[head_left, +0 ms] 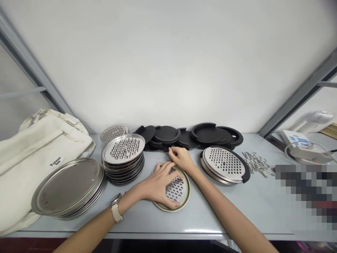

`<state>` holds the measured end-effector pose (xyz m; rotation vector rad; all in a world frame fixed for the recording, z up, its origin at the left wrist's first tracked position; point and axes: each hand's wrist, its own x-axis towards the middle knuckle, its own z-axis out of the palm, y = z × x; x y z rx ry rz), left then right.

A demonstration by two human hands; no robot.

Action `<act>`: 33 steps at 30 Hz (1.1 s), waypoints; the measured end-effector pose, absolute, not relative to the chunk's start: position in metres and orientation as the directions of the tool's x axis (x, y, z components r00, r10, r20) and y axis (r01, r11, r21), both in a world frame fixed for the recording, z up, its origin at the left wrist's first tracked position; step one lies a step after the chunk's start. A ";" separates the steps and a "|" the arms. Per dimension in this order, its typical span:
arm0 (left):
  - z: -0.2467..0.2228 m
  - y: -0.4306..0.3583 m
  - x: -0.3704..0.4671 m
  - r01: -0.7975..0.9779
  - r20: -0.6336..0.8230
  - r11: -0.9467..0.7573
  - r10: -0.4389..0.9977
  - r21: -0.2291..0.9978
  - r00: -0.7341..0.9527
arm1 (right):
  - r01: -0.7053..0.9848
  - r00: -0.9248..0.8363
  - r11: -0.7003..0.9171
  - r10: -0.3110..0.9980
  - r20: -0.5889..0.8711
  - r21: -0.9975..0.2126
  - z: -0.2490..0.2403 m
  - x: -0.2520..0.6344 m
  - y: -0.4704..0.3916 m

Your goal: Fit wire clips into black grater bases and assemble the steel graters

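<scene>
A: Where's the grater [175, 190]?
B: Flat on the desk [200, 219], nr its front edge, approx. midway along. L hand [160, 186] is on top of it, fingers spread wide apart.
A: & the R hand [182, 159]?
B: V. close to the L one, just past the grater, twd the desk's back edge. Fingers curled in; can't tell if they're pinching anything.
A: Other stuff?
B: Black trays [167, 134] along the back edge. Front-left corner: metal plates [68, 186] by a cloth bag [50, 140], then a grater stack [125, 151]. Twd the right end: more graters [226, 161], then metal bits [258, 163].
</scene>
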<state>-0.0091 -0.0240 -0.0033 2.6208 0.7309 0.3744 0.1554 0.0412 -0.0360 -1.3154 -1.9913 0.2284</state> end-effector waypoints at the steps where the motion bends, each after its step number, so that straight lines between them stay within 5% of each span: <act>1: -0.003 -0.024 -0.009 0.436 0.149 -0.785 0.543 0.439 0.827 | 0.726 -0.213 0.461 0.856 0.471 -0.510 -0.036 0.155 0.041; 33: -0.009 -0.025 -0.005 0.509 0.150 -0.724 0.631 0.465 0.761 | 0.753 -0.235 0.449 0.866 0.441 -0.481 -0.032 0.155 0.039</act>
